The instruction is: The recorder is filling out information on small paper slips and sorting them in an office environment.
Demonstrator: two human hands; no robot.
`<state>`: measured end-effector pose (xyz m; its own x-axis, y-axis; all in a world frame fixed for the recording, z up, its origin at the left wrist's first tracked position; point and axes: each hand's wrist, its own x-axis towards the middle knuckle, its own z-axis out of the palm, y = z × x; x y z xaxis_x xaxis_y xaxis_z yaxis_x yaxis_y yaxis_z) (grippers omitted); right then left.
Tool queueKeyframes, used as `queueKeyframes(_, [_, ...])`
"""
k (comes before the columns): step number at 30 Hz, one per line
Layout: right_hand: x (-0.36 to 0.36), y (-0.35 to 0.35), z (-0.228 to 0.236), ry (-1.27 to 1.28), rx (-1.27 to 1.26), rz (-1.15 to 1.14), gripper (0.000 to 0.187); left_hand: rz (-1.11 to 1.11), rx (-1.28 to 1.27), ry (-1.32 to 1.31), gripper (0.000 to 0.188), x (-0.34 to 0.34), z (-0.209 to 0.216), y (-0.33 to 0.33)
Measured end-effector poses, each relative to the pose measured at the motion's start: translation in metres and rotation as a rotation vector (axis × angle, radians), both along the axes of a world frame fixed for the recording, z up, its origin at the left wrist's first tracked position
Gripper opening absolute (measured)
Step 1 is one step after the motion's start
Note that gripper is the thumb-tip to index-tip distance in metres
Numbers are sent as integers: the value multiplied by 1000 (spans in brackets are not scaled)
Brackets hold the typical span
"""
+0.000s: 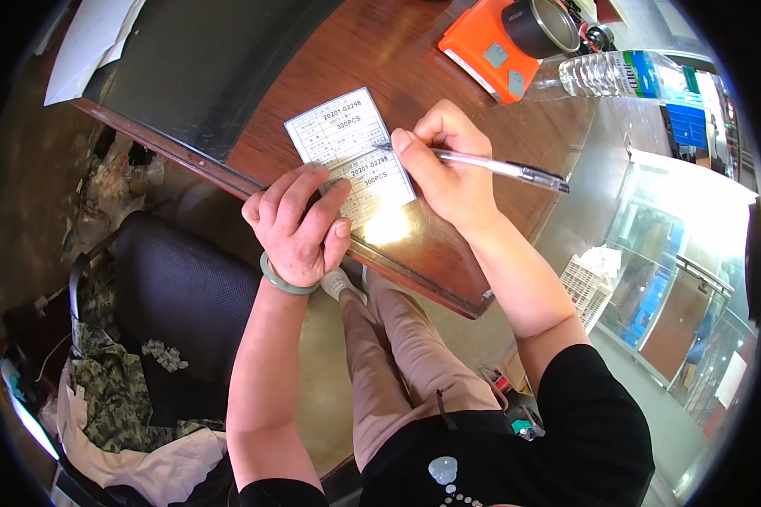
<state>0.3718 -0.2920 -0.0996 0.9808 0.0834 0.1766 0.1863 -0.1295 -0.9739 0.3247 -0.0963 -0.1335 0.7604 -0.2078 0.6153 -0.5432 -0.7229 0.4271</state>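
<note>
A shiny brown tabletop (338,63) fills the top middle, and its far end is cut off by the picture's edge. A dark chair (177,279) stands to the left, partly hidden under clothes (114,393). The person's left hand (296,224) is loosely bent, with a gap between thumb and first finger; its fingertips rest on a paper (325,127) and cover its lower left part. The right hand (448,165) pinches a pen (499,166), and some of its fingers are tucked out of sight. The paper lies on the tabletop between the hands. It is white, flat and tilted, with two printed boxes of dark lines. The tiny print is blurry, and bright glare sits by its bottom edge. Whether the pen's tip touches it is hard to tell.
</note>
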Motion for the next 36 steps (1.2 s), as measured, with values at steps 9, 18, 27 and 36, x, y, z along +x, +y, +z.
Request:
queueKeyframes(9, [-1,5,-1,-55,-121,-18,29,1,-5,-4,28,1,0,1])
queueKeyframes(18, [-1,6,-2,-88,25,-84,27,-7,-8,6,29,0,-2,0])
queueKeyframes(27, [-6,20,1,-42,-94,70,22,3,-29,-10,25,1,-2,0])
queueKeyframes(36, [-4,24,-1,-81,-93,50,28,5,-60,-21,23,1,-4,-1])
